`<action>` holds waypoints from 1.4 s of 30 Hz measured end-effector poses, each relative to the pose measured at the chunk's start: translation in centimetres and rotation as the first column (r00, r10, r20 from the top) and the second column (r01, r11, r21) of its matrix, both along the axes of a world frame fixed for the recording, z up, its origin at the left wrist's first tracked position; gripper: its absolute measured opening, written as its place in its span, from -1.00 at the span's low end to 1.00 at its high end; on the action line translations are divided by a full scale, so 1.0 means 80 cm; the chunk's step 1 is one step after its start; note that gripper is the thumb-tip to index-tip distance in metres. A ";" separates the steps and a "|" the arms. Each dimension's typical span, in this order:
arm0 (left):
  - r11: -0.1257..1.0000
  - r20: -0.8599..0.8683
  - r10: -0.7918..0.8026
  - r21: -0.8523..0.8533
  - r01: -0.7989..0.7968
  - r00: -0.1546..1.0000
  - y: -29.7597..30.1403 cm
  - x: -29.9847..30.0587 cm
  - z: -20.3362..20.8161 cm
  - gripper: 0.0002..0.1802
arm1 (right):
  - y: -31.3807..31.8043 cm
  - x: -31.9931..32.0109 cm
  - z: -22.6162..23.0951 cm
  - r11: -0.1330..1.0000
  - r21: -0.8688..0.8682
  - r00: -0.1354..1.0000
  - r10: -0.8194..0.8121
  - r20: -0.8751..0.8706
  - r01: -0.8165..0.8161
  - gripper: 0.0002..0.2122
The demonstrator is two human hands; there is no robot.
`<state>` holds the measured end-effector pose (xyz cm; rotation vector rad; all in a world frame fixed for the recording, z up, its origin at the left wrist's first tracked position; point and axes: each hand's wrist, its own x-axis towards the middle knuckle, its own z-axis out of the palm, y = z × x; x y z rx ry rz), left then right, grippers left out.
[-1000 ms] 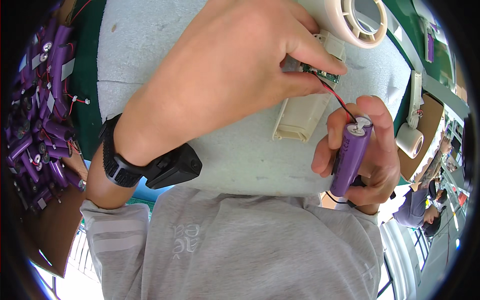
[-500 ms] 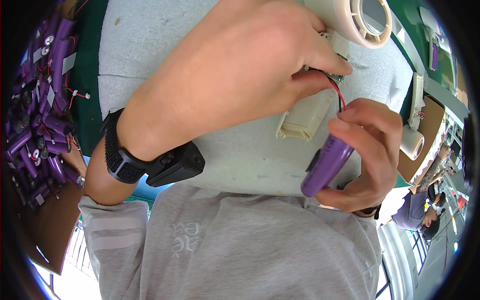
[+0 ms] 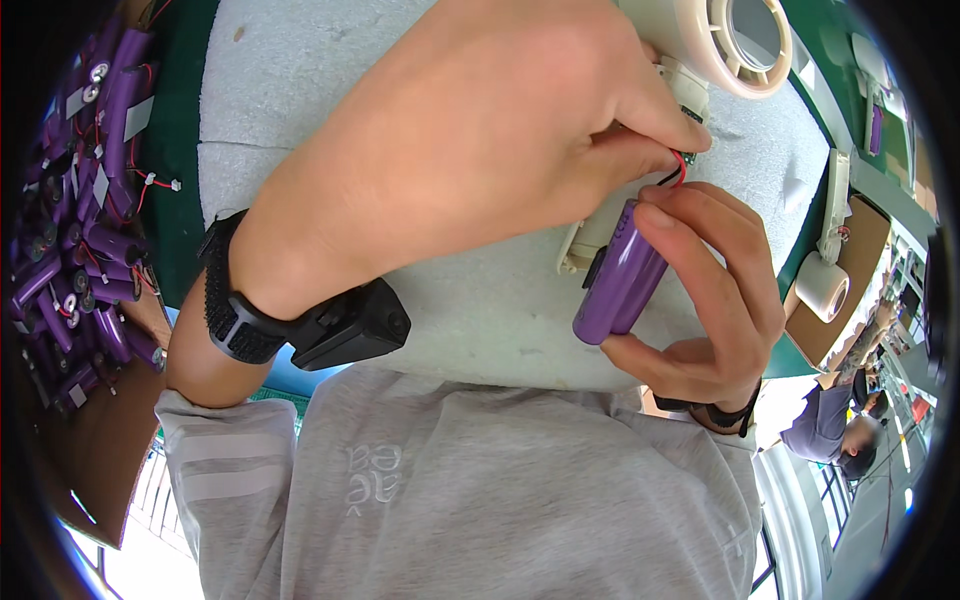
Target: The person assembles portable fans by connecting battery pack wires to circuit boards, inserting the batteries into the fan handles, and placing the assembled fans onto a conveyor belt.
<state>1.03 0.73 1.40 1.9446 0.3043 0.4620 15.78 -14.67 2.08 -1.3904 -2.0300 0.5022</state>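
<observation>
My right hand (image 3: 735,290) holds a purple battery pack (image 3: 622,275) of two joined cylindrical cells, thumb and fingers at its ends. Red and black wires (image 3: 680,172) run from its upper end to the fingertips of my left hand (image 3: 570,110). Those left fingers are pinched together on the wire ends, against a small green circuit board (image 3: 690,155) that they mostly cover. The board lies in a cream plastic housing (image 3: 685,85) with a large round ring-shaped head (image 3: 745,45). Part of the housing's open handle (image 3: 578,250) shows behind the battery pack.
A white foam sheet (image 3: 480,310) covers the work surface. At the left a cardboard box (image 3: 85,450) holds several purple battery packs (image 3: 100,240) with wires. Another cream housing (image 3: 825,280) lies at the right by a cardboard box (image 3: 865,240). A person (image 3: 825,425) sits farther off.
My right hand has brought the battery pack up and to the left, closer to the housing, and the wires now bend in a short loop. My left fingers stay pinched at the board.
</observation>
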 end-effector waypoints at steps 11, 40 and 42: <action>0.999 0.014 0.004 0.033 -0.005 1.000 0.004 -0.006 0.001 -0.84 | -0.010 -0.001 -0.004 0.992 -0.100 0.996 -0.084 -0.022 0.082 -0.37; 0.987 -0.018 -0.015 -0.158 0.012 1.000 0.006 -0.004 -0.003 -0.76 | -0.017 -0.023 -0.003 0.957 -0.050 0.957 -0.280 0.073 0.284 -0.62; 0.986 -0.023 -0.007 -0.166 0.003 1.000 0.006 -0.004 -0.005 -0.75 | -0.017 -0.025 -0.002 0.954 -0.055 0.954 -0.291 0.067 0.295 -0.63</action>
